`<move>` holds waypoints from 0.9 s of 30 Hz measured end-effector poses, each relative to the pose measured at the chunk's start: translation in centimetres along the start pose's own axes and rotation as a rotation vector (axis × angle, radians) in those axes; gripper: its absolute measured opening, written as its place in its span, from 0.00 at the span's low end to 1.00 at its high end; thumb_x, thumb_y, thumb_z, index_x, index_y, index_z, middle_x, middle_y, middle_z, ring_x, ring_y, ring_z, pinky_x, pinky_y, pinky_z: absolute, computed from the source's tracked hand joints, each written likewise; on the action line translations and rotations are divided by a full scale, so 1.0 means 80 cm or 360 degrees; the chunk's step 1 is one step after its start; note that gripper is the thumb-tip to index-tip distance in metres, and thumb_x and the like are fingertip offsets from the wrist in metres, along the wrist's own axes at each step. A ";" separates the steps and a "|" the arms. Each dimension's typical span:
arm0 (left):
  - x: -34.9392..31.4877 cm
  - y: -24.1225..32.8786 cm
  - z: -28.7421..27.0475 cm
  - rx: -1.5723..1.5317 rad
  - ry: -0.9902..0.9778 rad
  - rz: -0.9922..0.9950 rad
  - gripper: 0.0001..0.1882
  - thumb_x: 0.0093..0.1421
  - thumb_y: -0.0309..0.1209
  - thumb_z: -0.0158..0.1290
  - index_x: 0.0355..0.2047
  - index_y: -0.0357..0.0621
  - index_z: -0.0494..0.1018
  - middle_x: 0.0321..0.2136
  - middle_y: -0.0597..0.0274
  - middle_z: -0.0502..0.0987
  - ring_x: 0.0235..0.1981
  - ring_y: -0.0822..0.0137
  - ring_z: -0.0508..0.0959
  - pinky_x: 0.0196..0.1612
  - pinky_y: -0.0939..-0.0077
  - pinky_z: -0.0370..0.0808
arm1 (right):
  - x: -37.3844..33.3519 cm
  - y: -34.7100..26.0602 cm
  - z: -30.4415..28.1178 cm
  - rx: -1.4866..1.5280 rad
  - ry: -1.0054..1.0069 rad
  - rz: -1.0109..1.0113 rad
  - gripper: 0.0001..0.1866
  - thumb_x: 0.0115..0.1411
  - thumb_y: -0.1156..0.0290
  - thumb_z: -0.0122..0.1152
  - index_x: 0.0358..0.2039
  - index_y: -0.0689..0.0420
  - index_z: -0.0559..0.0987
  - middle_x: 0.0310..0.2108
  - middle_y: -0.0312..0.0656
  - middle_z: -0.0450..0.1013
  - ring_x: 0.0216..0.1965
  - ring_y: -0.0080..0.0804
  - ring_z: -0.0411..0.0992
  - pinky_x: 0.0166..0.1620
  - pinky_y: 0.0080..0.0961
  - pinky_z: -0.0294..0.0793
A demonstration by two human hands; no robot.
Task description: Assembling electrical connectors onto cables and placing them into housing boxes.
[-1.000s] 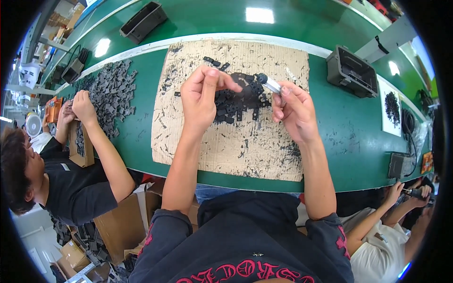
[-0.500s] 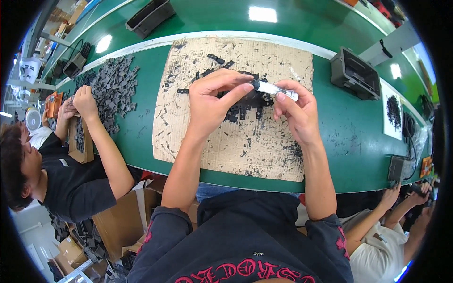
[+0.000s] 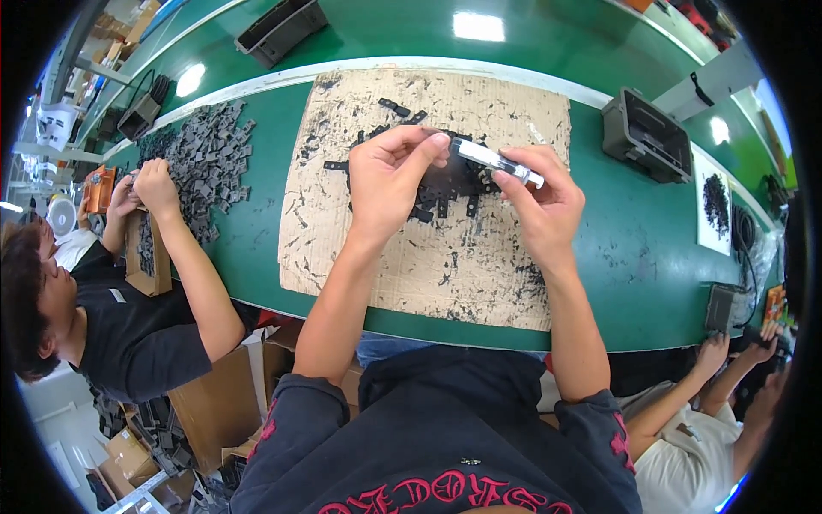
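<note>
A slim tool with a clear and white barrel [image 3: 481,154] and a dark end slants over the cardboard sheet [image 3: 385,283]. My right hand [image 3: 546,193] grips its lower right end between thumb and fingers. My left hand [image 3: 387,176] is closed in a pinch by the dark end; something dark shows at its fingertips, too hidden to name. Under and behind my hands lies a pile of flat black parts [image 3: 443,206] with small holes, partly covered by them.
Black scraps litter the cardboard on the green table [image 3: 634,283]. Many grey pieces [image 3: 205,158] are heaped at left, beside a person [image 3: 137,317] working. A grey bin [image 3: 646,137] stands at right, another bin [image 3: 282,32] at back left. More hands [image 3: 711,355] work at far right.
My left thumb has drawn back from the dark end of the tool, baring more of its barrel. My right hand has shifted slightly right and down with the tool.
</note>
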State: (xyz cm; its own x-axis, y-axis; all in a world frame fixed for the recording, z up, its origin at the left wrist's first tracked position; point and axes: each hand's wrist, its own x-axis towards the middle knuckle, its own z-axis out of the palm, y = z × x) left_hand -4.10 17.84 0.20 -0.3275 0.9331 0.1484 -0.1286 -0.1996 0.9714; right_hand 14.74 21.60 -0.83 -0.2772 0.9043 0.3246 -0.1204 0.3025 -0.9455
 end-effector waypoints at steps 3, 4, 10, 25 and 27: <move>0.000 0.001 -0.002 0.0016 0.0073 0.0034 0.05 0.61 0.22 0.58 0.34 0.30 0.79 0.27 0.60 0.81 0.28 0.75 0.79 0.35 0.82 0.76 | -0.001 0.002 0.000 -0.0014 0.0020 -0.0023 0.14 0.55 0.84 0.66 0.43 0.60 0.82 0.39 0.36 0.74 0.36 0.18 0.72 0.31 0.13 0.71; 0.002 0.001 -0.004 -0.0003 0.0133 0.0035 0.05 0.62 0.22 0.58 0.33 0.30 0.79 0.26 0.60 0.80 0.27 0.75 0.78 0.35 0.82 0.77 | -0.001 0.003 -0.001 0.0021 0.0028 -0.0009 0.14 0.55 0.84 0.65 0.43 0.60 0.82 0.40 0.37 0.74 0.36 0.19 0.72 0.31 0.13 0.72; 0.005 0.002 -0.001 -0.0170 0.0225 0.0149 0.11 0.70 0.30 0.47 0.31 0.37 0.71 0.21 0.67 0.70 0.22 0.74 0.74 0.37 0.72 0.80 | 0.001 0.010 -0.011 0.0600 0.0016 0.0239 0.12 0.60 0.79 0.63 0.45 0.65 0.79 0.33 0.40 0.74 0.30 0.21 0.72 0.30 0.19 0.75; 0.002 0.002 -0.007 -0.0459 -0.0141 0.0006 0.36 0.74 0.52 0.21 0.22 0.40 0.67 0.18 0.57 0.71 0.20 0.64 0.75 0.38 0.59 0.81 | 0.004 0.011 -0.020 0.1184 0.0000 0.0532 0.13 0.66 0.70 0.57 0.47 0.64 0.76 0.30 0.38 0.71 0.26 0.24 0.67 0.30 0.24 0.73; 0.004 -0.004 -0.013 -0.0443 -0.0195 0.0057 0.35 0.74 0.51 0.23 0.23 0.38 0.68 0.19 0.56 0.72 0.20 0.64 0.75 0.38 0.59 0.81 | 0.005 0.011 -0.020 0.1186 -0.0004 0.0525 0.12 0.67 0.70 0.56 0.47 0.64 0.77 0.30 0.38 0.71 0.26 0.24 0.67 0.30 0.24 0.72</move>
State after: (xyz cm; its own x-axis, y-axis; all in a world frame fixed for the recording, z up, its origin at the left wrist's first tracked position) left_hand -5.16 17.84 -0.24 -0.2231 0.9498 0.2195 -0.3763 -0.2916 0.8794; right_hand 16.03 22.67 -1.59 -0.4113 0.9109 0.0331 -0.6347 -0.2601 -0.7277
